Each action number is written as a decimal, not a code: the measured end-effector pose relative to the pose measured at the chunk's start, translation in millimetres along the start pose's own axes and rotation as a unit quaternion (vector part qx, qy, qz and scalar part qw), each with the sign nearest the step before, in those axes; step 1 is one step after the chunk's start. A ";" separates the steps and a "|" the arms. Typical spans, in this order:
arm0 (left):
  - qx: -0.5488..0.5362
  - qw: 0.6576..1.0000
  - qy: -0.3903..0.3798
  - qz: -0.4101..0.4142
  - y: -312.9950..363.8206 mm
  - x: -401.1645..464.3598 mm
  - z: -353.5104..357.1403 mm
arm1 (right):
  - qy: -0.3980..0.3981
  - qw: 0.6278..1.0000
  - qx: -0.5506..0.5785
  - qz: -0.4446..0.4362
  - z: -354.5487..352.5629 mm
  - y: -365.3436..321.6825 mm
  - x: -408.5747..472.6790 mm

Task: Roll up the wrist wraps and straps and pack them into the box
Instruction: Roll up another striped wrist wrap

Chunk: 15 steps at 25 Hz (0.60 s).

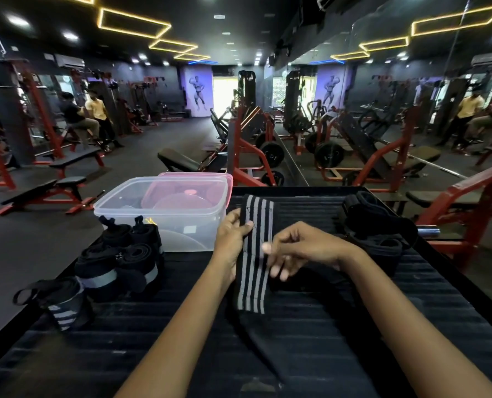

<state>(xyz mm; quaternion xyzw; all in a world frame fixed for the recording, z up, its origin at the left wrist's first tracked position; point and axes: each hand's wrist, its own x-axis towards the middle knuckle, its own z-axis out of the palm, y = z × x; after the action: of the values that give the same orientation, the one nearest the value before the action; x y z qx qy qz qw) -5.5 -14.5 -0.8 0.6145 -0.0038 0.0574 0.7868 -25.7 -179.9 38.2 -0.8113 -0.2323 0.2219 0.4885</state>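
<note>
Left hand (233, 239) is pinching the striped wrist wrap (255, 254) at frame centre, w/ right hand (296, 251) hovering beside it, fingers loosely curled, gripping nothing. Rolled wraps (118, 262) are waiting lower left, not yet in the box (164, 211); unrolled straps (377, 225) are lying centre right, so approx half is left.

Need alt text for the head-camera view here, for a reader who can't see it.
A person's left hand pinches the edge of a flat black wrist wrap with grey stripes on a dark ribbed table, the right hand over it. Rolled wraps sit left, beside a clear plastic box; loose black straps lie right.
</note>
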 end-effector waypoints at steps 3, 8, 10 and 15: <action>-0.001 0.999 -0.005 0.043 2.1 -0.6 -0.2 | 0.238 0.971 0.005 -0.011 -3.9 6.3 5.7; 0.026 0.996 -0.053 0.068 3.3 -10.9 7.4 | 0.239 0.945 0.213 -0.064 3.7 6.7 10.1; 0.120 0.982 -0.104 0.098 1.0 -8.6 3.7 | 0.260 0.921 0.280 -0.078 4.1 6.2 12.1; 0.464 0.853 -0.124 0.203 -15.2 -4.0 -0.9 | 0.317 0.851 0.390 -0.157 -10.3 -0.9 4.9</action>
<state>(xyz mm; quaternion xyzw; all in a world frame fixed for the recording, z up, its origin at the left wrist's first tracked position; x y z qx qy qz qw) -8.1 -17.5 -16.1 0.8959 -0.1989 0.1338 0.3741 -15.8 -183.7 42.7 -0.5334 -0.0837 -0.0541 0.8400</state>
